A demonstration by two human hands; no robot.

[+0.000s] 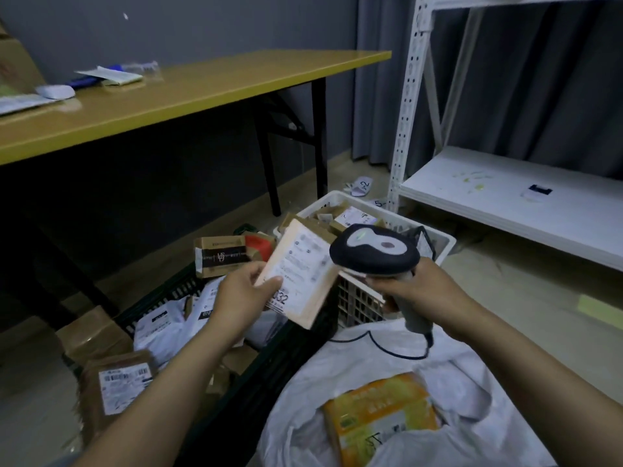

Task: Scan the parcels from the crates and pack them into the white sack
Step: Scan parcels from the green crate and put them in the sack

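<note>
**One parcel at the scanner, sack low to the right**

Left hand [239,294] pinches a flat brown parcel [312,310] at its near left edge. The thumb [271,284] presses on the label [303,261], and the other fingers are hidden behind. Right hand [421,291] is curled tight round the handle of the scanner [374,251]. The scanner's head sits at the parcel's right edge and overlaps it from this view; whether they touch cannot be told.

The parcel is held in the air with its label facing the camera. Its long axis runs from far to near, leaning a little right. Under it lies the black crate [175,293] with more parcels in it, and the white crate [441,239] stands behind the scanner.

The sack [465,375] gapes below and to the right of the parcel, closer to the right hand, with a yellow parcel [381,406] already inside.

The step in hand looks like the scan itself. With the right hand taken up by the scanner, the drop will likely fall to the left hand. That means a carry rightward and down, over the cord [404,356], once the label has read.
</note>
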